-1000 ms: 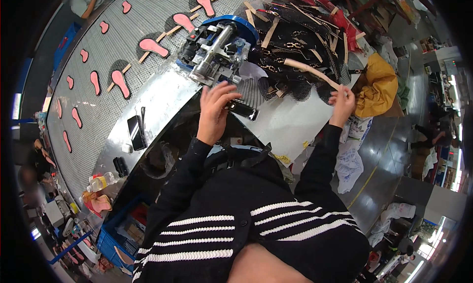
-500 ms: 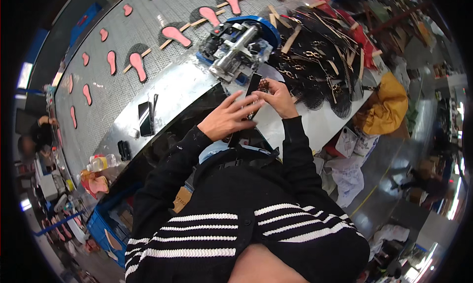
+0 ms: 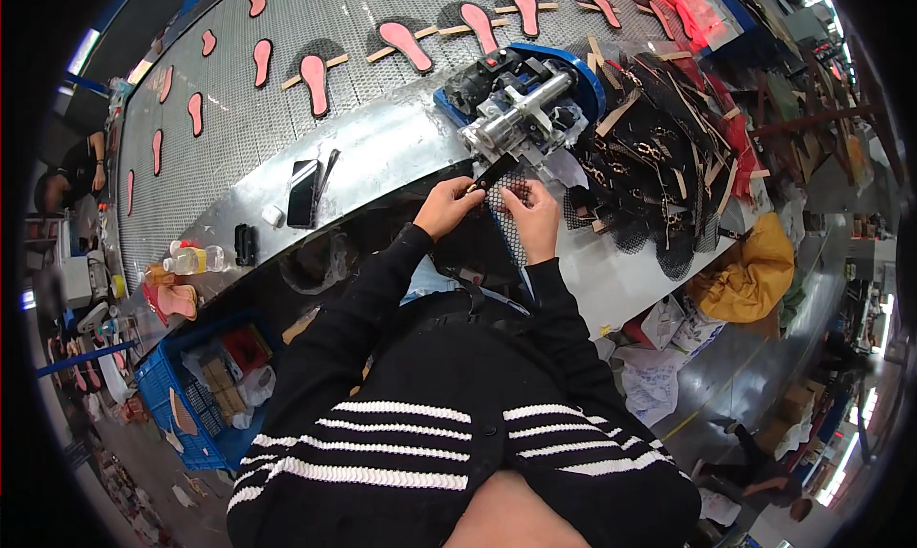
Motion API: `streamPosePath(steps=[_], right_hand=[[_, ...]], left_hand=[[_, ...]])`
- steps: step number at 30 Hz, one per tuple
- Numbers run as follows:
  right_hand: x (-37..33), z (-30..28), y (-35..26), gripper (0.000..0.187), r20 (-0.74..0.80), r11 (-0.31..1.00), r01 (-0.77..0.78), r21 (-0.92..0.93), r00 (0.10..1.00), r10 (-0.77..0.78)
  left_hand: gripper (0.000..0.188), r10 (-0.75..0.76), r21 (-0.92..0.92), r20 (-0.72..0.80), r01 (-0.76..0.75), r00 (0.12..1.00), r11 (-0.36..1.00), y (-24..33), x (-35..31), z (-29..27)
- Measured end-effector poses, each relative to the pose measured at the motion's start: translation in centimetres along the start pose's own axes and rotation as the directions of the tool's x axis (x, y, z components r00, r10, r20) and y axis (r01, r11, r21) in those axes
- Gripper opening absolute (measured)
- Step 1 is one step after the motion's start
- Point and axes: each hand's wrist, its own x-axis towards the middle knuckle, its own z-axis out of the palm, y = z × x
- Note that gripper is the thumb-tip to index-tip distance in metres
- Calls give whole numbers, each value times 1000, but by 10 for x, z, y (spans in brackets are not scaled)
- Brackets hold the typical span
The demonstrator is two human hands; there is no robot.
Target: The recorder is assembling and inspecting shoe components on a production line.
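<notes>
Between my hands hangs a black mesh piece (image 3: 511,235) with a solid black strip (image 3: 494,172) along its upper edge, like a shoe upper. My left hand (image 3: 443,208) pinches the strip's near end between thumb and fingers. On the mesh's right side my right hand (image 3: 537,216) has its thumb and fingertips closed on the edge. The strip's far end reaches the front of a metal roller machine (image 3: 521,118) with a blue base, just beyond my hands. Part of the mesh hangs below the table edge.
A heap of black mesh pieces with gold chains and wooden sticks (image 3: 659,152) lies right of the machine. Pink insoles (image 3: 313,85) rest on a mesh conveyor (image 3: 229,133) behind. At left are a phone (image 3: 303,193), a bottle (image 3: 196,260) and a blue crate (image 3: 181,381).
My left hand has gone from spread, blurred fingers over the piece to a pinch on the strip. The mesh now shows opened out between my hands. The whole view has shifted.
</notes>
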Motion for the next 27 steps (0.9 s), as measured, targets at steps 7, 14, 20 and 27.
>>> streamPosePath(steps=[7, 14, 20, 27], right_hand=[[7, 3, -12, 17, 5, 998, -40, -53, 999, 41], [22, 17, -13, 15, 85, 989, -140, 46, 987, 136], [24, 23, -2, 15, 226, 942, -294, 164, 940, 255], [13, -3, 25, 18, 246, 923, -349, 163, 920, 305]], left_hand=[[17, -227, -368, 72, 237, 971, 899, -15, 8, -4], [19, -332, -525, -93, 237, 939, 818, -22, 22, -25], [18, -429, -669, -166, 218, 888, 710, -24, 17, -51], [16, -588, -846, 53, 350, 807, 403, -24, -34, -30]])
